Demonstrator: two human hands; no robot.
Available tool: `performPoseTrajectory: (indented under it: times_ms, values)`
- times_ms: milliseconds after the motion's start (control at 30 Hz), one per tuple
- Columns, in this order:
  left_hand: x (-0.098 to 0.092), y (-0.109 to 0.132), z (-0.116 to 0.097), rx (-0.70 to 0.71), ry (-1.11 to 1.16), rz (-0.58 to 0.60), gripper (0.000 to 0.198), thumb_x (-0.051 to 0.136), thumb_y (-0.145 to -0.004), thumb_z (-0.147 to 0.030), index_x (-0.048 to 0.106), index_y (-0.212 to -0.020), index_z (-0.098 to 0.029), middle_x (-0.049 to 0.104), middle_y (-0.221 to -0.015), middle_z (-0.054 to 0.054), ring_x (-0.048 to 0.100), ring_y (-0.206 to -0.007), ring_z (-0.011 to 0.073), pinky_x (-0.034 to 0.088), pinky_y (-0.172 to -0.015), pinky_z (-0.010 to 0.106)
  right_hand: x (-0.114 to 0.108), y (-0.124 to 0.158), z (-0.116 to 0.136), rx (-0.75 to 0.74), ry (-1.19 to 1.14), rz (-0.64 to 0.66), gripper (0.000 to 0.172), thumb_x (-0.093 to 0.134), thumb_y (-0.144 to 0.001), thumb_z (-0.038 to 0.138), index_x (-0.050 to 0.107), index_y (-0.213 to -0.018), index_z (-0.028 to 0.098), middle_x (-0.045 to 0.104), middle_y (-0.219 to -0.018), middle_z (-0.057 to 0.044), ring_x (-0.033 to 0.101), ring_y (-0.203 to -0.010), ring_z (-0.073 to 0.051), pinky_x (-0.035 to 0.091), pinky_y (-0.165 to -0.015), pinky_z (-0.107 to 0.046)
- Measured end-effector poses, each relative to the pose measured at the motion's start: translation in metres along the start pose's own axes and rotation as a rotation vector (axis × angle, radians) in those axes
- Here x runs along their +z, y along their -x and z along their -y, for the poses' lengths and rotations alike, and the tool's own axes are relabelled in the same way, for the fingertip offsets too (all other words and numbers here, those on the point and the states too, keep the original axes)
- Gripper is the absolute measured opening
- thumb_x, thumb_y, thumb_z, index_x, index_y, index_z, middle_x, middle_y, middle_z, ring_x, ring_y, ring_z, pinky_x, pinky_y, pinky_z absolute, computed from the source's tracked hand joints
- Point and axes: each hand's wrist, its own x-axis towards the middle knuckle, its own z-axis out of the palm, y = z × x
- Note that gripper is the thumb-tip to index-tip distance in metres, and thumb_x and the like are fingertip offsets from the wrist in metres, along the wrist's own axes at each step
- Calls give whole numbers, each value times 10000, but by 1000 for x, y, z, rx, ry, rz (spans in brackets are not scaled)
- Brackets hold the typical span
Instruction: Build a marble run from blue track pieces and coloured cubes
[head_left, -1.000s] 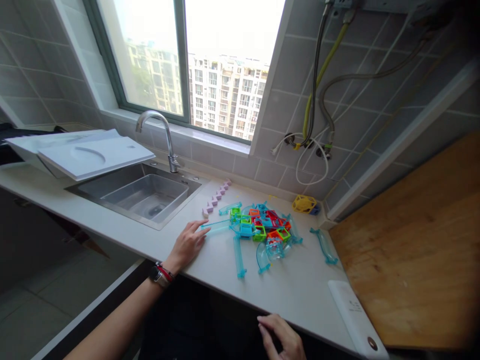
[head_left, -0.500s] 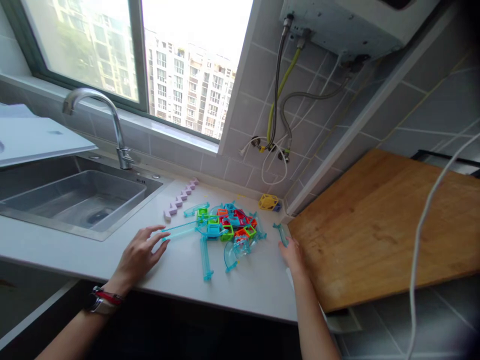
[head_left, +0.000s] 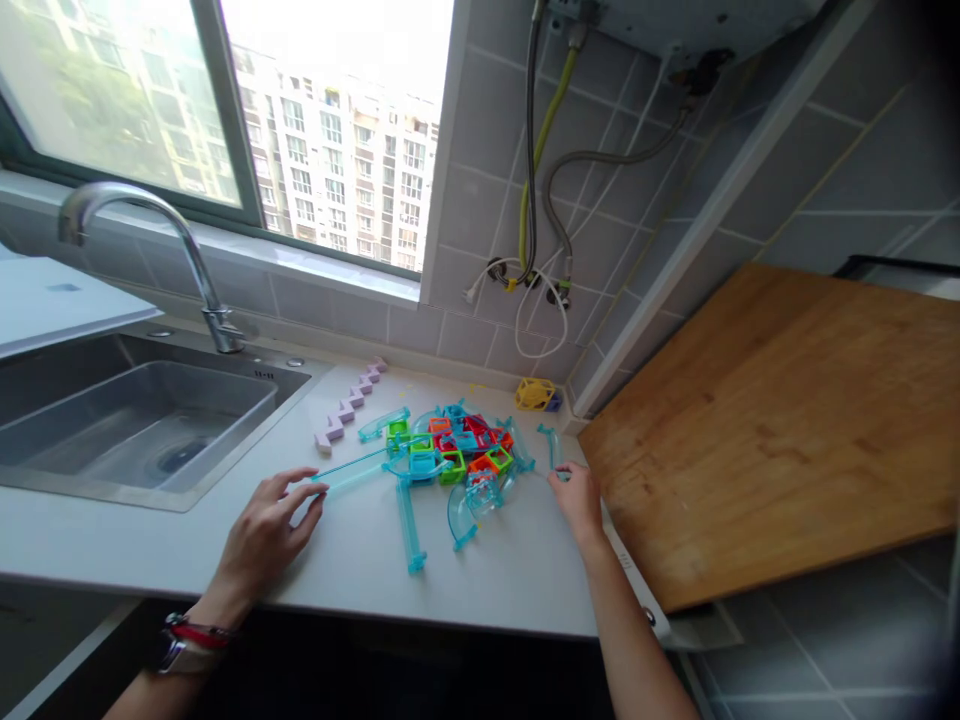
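Observation:
A heap of coloured plastic toy blocks and clear blue track pieces (head_left: 457, 455) lies on the white counter (head_left: 360, 560). My left hand (head_left: 262, 525) rests on the counter with fingers spread, its fingertips at the end of a long blue track piece (head_left: 352, 468). My right hand (head_left: 579, 498) lies at the heap's right side, fingers pinching the lower end of a curved blue track piece (head_left: 551, 447). A pale purple zigzag piece (head_left: 346, 408) lies behind the heap, and a yellow cage-like piece (head_left: 536, 395) sits by the wall.
A steel sink (head_left: 127, 415) with a curved tap (head_left: 187, 250) is at the left. A large wooden board (head_left: 780, 430) lies to the right, overhanging the counter edge. Hoses and cables (head_left: 540, 200) hang on the tiled wall below a window (head_left: 225, 110).
The view has swung rightward and closer. My right hand has come up from below the counter edge to the curved blue piece. My left hand has stayed by the long track piece.

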Motion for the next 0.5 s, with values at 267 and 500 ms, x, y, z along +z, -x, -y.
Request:
performPoseTrajectory:
  times_ms: [267,500]
  values:
    - [-2,-4,-4,4,2,-16,190,559,-939,-366,691,-985,-238,640,-1197,103,628,-1046,281,526,-932,440,20,-9,46,-131,-271,-105,221,587,-881,363,721,-881,187,726,-941,-115,669,-915,-259,516,-875,-370]
    - [-1,-3,1,22,-1,-34,177,579,-934,-344,683,-1026,-233,646,-1176,106,645,-1028,284,542,-889,443,37,14,58,-132,-479,-217,294,542,-935,402,698,-1054,183,651,-1176,-162,585,-1155,-295,457,-1044,-474]
